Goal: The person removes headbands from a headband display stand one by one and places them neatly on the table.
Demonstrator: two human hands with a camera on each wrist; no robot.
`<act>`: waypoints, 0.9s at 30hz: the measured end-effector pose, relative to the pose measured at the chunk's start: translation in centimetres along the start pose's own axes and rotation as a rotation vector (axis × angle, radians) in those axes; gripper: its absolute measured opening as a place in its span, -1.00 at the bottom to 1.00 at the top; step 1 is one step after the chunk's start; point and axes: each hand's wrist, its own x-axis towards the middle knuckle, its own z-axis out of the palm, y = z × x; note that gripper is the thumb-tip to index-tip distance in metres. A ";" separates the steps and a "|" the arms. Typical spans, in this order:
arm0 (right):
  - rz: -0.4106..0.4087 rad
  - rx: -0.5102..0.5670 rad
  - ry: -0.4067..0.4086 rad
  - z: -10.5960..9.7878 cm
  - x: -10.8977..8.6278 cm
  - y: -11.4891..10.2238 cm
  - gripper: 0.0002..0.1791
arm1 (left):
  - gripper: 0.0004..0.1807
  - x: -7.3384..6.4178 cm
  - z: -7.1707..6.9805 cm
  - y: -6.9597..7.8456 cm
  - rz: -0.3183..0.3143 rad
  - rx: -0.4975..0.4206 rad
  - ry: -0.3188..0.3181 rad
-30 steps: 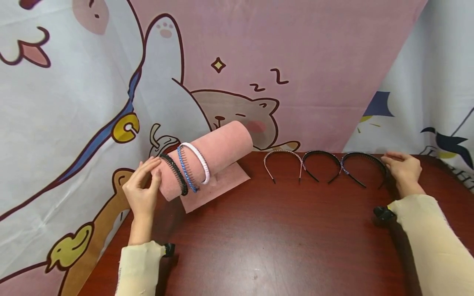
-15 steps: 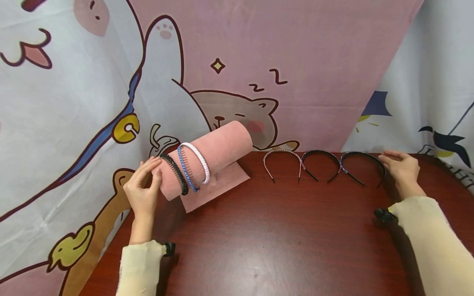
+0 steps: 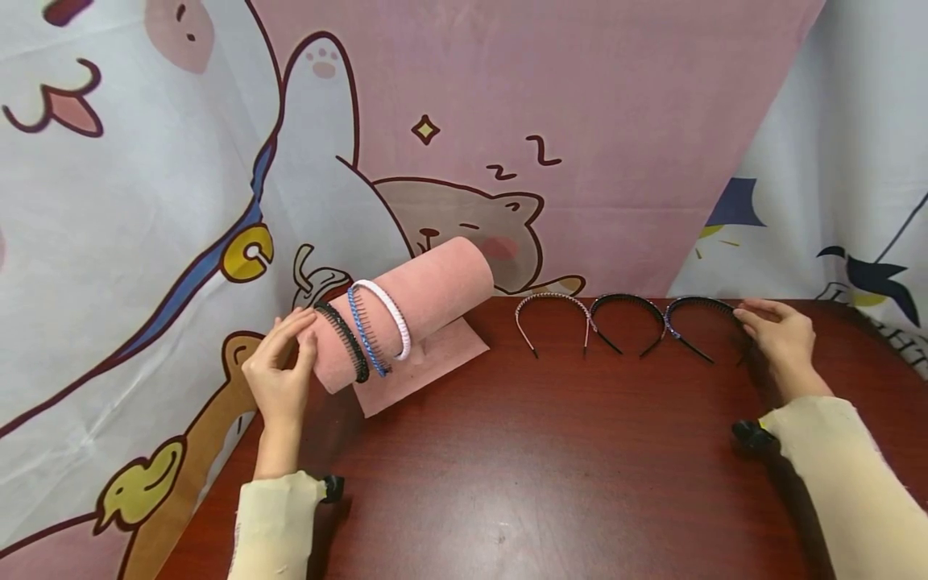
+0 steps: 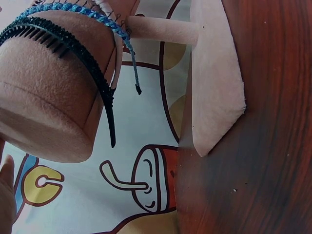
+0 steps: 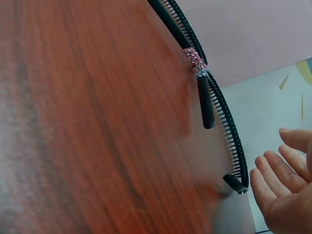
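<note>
A: Left side: what is being touched?

B: The pink plush headband stand (image 3: 442,274), by the left hand (image 3: 281,362). Fingers and thumb are laid fairly straight against the cylinder's left end, with a gap left between thumb and index.

A: Build of the stand?

B: Covered in soft, short-napped cloth, seamed near the end. The fat cylinder is carried on a slim round post (image 4: 161,29) over a flat, straight-edged base (image 4: 217,87). All of it is set on the counter (image 3: 507,459), which is glossy, red-brown and wood-grained.

A: What is fitted over the cylinder?

B: Three in a row: a bead-rough black headband (image 3: 359,369), toothed inside, nearest the left hand; a braided-looking blue headband (image 4: 100,17), also toothed; then a ribbed white headband (image 3: 403,334).

A: And on the right?

B: Three more arches are lined up along the counter's back edge: a pale pink headband (image 3: 554,296), beaded; a middle black headband (image 3: 627,296); an outermost black headband (image 5: 232,126), comb-toothed. Whether they are leaned or laid flat cannot be told.

A: Right hand?

B: The right hand (image 3: 783,338) is held just beside the outermost one, fingers loosely curved, thumb apart. Contact cannot be told.

A: Behind?

B: Creased cartoon-printed cloth (image 3: 623,97) is hung.
</note>
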 end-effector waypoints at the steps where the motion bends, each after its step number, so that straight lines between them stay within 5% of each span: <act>1: -0.006 0.004 -0.001 0.1 -0.1 0.0 -0.83 | -0.82 0.0 0.0 0.4 0.000 -0.002 0.002; 9: -0.067 0.090 -0.013 0.6 -0.8 0.3 -0.85 | -0.84 0.2 0.0 3.0 0.006 -0.022 0.004; 27: -0.188 0.300 -0.099 2.7 -3.0 0.2 -0.75 | -0.84 0.2 0.0 2.9 0.010 -0.019 0.012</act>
